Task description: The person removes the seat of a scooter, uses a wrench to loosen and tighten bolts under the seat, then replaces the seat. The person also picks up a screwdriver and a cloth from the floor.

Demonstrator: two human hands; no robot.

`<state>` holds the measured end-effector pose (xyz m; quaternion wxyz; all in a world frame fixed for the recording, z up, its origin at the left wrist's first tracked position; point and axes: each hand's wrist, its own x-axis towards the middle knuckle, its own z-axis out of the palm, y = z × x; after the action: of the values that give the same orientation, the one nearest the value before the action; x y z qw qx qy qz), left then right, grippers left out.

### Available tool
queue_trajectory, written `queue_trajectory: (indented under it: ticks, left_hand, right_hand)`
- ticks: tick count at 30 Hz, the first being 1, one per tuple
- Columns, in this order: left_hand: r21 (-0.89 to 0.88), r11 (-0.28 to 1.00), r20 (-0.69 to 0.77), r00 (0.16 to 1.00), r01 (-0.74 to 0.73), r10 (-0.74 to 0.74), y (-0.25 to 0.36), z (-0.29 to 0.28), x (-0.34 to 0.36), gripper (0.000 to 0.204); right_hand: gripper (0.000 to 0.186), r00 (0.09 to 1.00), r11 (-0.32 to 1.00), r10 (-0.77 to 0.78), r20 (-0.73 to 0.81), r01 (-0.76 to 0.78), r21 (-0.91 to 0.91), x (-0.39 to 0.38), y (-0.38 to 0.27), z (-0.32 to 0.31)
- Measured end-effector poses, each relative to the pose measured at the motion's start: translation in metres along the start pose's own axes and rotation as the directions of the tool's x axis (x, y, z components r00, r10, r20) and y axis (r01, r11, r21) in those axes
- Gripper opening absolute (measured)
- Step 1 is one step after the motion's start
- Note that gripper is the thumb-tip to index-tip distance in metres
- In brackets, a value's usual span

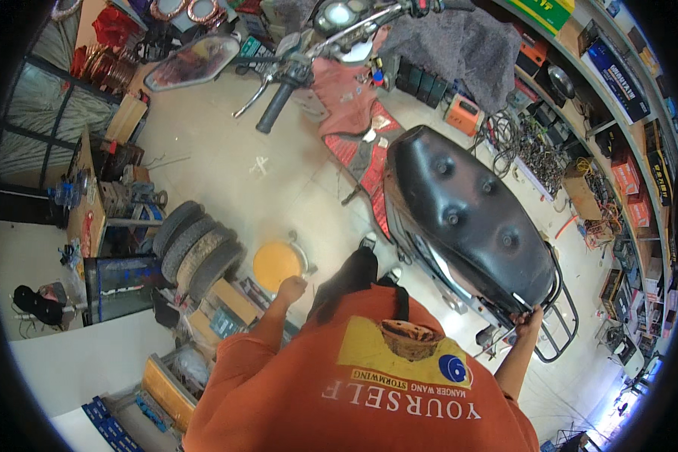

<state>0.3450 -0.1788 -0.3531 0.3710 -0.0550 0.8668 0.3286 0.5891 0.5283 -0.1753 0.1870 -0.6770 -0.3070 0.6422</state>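
Observation:
A red scooter (386, 217) with a long black tufted seat (459, 218) stands at my right. My right hand (527, 322) is closed on the scooter's rear, where the seat meets the black metal rack (563, 343). My left hand (292, 290) hangs with curled fingers beside a round stool with a yellow top (273, 264); what it holds, if anything, I cannot make out. My dark shoes show beside the scooter. The handlebar (277, 105) and a mirror (192, 64) are at the upper middle and left.
Stacked tyres (179, 230) and a cluttered wooden bench (87, 192) are on the left. Along the right curve shelves (629, 128) with boxes, above tangled cables (497, 143) and loose metal parts. An orange box (463, 113) sits beyond the seat. A wooden drawer unit (166, 392) is lower left.

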Motion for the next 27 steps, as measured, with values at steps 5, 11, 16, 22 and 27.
queue_trajectory:
  ticks: [5, 11, 16, 22, 27]
  left_hand:
    - [0.097, 0.995, 0.045, 0.999, 0.005, -0.010, 0.027, -0.036, 0.033, 0.037]
    - [-0.094, 0.984, -0.017, 0.988, -0.152, 0.152, 0.116, -0.047, 0.086, 0.017]
    - [-0.169, 0.966, 0.054, 0.977, -0.196, 0.208, 0.156, -0.040, 0.085, 0.020]
    - [-0.009, 0.991, 0.131, 0.983, -0.131, 0.131, 0.132, -0.038, 0.081, 0.023]
    - [-0.109, 0.988, 0.044, 0.992, -0.109, 0.115, 0.096, -0.034, 0.072, 0.023]
  right_hand:
    - [0.016, 0.994, 0.994, -0.103, 0.033, 0.104, -0.022, -0.031, -0.004, 0.026]
    - [0.029, 0.888, 0.879, -0.435, -0.149, 0.384, -0.281, 0.030, 0.052, 0.019]
    - [0.043, 0.941, 0.910, -0.308, -0.137, 0.250, -0.329, 0.001, 0.038, 0.020]
    - [0.060, 0.904, 0.832, -0.418, -0.091, 0.340, -0.439, 0.047, 0.062, -0.003]
    - [0.049, 0.848, 0.760, -0.522, -0.092, 0.414, -0.500, 0.069, 0.064, -0.012]
